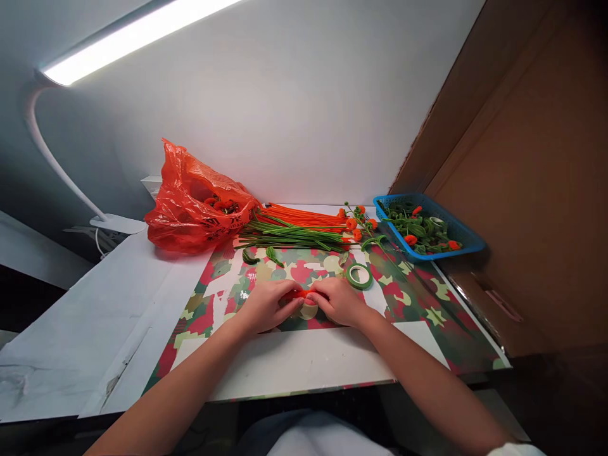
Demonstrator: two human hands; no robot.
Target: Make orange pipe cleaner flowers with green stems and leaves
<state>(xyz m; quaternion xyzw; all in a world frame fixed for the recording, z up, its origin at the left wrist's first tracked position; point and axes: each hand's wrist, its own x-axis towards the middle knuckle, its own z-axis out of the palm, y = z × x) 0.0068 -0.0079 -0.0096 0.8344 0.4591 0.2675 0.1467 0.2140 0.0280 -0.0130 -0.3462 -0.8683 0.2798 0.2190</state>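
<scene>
Both my hands meet over the patterned mat, fingers closed on a short orange fuzzy piece that looks like pipe cleaner (pixel 300 294). My left hand (pixel 270 304) pinches its left end, and my right hand (pixel 338 300) grips the other end. Much of the piece is hidden by the fingers. Just beyond my right hand lies a roll of green tape (pixel 360 277). Two small green leaf pieces rest past my left hand, one of them a curled leaf (pixel 274 256). Farther back are bundles of green pipe cleaners (pixel 289 232) and orange pipe cleaners (pixel 304 215).
An open red plastic bag (pixel 190 215) holding orange pieces stands at back left. At back right, a blue basket (pixel 456 244) contains green leaves and orange flowers. A flowering stem (pixel 375 240) lies beside it. A lamp (pixel 118 223) stands left; cardboard (pixel 532 190) rises on the right.
</scene>
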